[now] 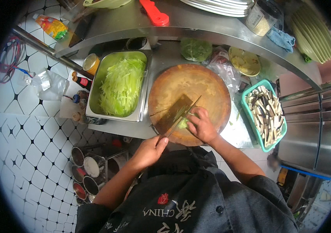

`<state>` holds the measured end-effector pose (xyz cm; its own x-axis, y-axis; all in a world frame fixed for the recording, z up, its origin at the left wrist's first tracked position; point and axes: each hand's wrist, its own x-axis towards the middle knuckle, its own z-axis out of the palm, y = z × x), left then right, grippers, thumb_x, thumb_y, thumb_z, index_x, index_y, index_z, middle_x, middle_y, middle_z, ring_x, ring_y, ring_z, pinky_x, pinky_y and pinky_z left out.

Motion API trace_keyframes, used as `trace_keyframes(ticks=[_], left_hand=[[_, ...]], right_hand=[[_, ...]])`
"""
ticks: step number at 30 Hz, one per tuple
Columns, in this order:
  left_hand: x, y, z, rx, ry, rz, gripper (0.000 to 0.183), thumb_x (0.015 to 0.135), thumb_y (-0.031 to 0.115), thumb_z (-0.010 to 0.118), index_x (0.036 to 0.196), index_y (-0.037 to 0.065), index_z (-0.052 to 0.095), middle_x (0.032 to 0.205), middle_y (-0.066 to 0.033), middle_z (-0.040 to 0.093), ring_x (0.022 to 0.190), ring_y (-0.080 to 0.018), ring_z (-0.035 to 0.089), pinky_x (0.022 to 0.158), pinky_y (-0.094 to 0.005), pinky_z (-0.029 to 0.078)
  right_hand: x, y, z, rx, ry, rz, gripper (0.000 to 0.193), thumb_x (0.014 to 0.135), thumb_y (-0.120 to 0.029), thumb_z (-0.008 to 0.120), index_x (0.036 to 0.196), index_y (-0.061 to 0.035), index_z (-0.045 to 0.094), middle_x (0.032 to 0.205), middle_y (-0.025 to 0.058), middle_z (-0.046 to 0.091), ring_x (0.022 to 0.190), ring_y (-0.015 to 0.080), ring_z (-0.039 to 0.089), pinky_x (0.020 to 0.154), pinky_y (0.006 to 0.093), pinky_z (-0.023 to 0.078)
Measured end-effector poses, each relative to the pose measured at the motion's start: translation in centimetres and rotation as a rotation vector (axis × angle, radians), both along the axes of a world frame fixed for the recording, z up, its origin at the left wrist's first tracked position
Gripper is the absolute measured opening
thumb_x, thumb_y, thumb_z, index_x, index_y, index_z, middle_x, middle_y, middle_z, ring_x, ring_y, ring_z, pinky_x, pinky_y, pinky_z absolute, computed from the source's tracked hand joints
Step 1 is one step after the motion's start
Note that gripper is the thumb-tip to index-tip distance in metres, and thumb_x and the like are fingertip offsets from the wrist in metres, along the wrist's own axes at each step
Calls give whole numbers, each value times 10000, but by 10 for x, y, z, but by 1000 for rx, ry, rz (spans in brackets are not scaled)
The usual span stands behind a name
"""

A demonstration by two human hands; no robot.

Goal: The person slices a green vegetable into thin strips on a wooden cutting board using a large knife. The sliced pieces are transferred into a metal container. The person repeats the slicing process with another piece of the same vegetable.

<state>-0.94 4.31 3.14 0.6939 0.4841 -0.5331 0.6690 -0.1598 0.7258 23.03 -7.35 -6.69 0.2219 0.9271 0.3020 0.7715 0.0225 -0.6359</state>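
My left hand [150, 151] is closed around the handle of a cleaver [178, 108]. Its broad blade lies slanted over a round wooden chopping board [208, 83]. On the right side of the blade, my right hand [202, 125] has its fingers curled down on a small piece of pale green vegetable [183, 123], close beside the blade. A few thin green shreds show by the blade. Left of the board, a deep steel tray [142, 113] holds a heap of light green vegetable shreds [122, 87].
A turquoise basket [245, 106] of cut dark-skinned vegetable strips stands at the right. Behind the board are a wrapped green vegetable [195, 49], a plastic bag [227, 72] and a yellowish bowl [244, 61]. A steel shelf [196, 32] overhangs the back, carrying plates and a red-handled tool [153, 13].
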Motion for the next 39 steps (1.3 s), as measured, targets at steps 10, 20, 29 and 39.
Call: trace_keyframes(ticks=[10,20,29,39], left_hand=[[1,-7,-41,92,73,-4,546,1040,466,465,1154,-37,644,1115,-320,664,1104,-491,606,949,-486,482],[1,-10,5,52,-53,15,476,1044,417,495,1226,0,636,1127,-285,676,1098,-463,622,940,-480,485],[8,-4,0,65,16,-38,484,1051,423,475,1178,-17,634,1084,-282,680,1059,-459,637,919,-475,486],[7,-4,-15,43,6,-37,509,1047,452,459,1161,-11,638,1080,-284,678,1048,-467,629,916,-478,487]], right_hand=[[5,-4,22,-55,-81,12,320,825,-75,694,1145,-60,685,1233,172,569,1188,406,502,1041,466,435],[8,-7,8,-68,-89,13,360,794,-38,682,1153,-73,682,1232,170,566,1188,389,504,1038,457,426],[6,-7,10,-37,-51,-2,383,800,-26,674,1179,-80,686,1229,164,561,1178,385,495,1025,455,440],[6,-8,2,-15,-63,1,376,806,-35,681,1179,-82,685,1222,160,559,1171,384,500,1009,454,451]])
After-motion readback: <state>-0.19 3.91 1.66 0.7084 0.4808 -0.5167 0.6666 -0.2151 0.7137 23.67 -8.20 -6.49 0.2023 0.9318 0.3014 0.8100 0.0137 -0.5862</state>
